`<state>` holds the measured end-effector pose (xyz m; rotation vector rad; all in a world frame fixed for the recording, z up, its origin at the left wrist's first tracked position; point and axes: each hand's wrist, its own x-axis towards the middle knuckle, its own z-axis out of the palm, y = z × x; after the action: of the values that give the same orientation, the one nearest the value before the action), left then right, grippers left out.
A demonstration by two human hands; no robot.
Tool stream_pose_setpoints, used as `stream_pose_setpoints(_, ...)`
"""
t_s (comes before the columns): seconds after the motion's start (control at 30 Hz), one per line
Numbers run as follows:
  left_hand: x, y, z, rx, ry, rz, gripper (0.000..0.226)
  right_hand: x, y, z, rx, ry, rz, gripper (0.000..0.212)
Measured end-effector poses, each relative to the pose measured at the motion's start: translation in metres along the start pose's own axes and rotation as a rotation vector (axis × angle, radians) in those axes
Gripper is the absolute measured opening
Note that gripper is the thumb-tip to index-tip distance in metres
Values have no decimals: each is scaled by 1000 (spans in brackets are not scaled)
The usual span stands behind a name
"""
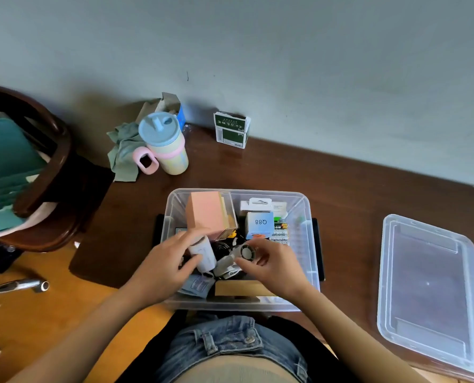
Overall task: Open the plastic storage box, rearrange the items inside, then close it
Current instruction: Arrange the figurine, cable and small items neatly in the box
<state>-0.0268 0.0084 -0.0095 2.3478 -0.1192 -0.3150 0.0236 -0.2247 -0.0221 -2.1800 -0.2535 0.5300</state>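
Note:
The clear plastic storage box (305, 217) stands open on the brown table, right in front of me. Its clear lid (429, 288) lies flat on the table to the right. Inside the box are a pink box (207, 214), a white and blue "Q88" carton (259, 223), batteries (280, 229), black cables, a tan cardboard piece (238, 288) and a blue sachet (198, 286). My left hand (164, 265) grips a white cylinder (202, 252). My right hand (274, 265) holds a small grey handheld fan (240, 255) by its round head.
A pastel tumbler with a blue lid (165, 143) and a green cloth (125, 153) stand at the table's far left. A green and white carton (231, 129) sits by the wall. A dark wooden chair (50, 172) is at the left, over an orange floor.

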Motion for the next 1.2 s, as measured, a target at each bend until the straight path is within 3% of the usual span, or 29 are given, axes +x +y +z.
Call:
stream_pose_setpoints(0.23,4,-2,5,250,-247,-87,50,-5,-25,50,31,-239,-62,34)
stream_pose_setpoints(0.37,0,-5,9,252,-218,-69,53,2,-20,35,145,-456,-57,24)
stream_pose_setpoints(0.43,-2,-4,16,292,-155,-61,45,10,-8,20,109,-386,-3,22)
stream_pose_setpoints(0.53,-1,-5,29,292,-62,-73,38,31,15,1,-279,-172,117,28)
stream_pose_setpoints(0.63,-4,-9,34,221,-7,-78,48,45,29,2,-651,-318,154,39)
stream_pose_setpoints(0.8,-6,-9,36,189,36,-62,46,57,42,23,-1102,-424,-45,38)
stream_pose_setpoints(0.93,-3,-10,34,183,6,-77,48,64,53,33,-1241,-430,-172,34)
stream_pose_setpoints(1.2,4,-9,29,228,-116,-104,55,64,57,32,-1298,-430,-305,34)
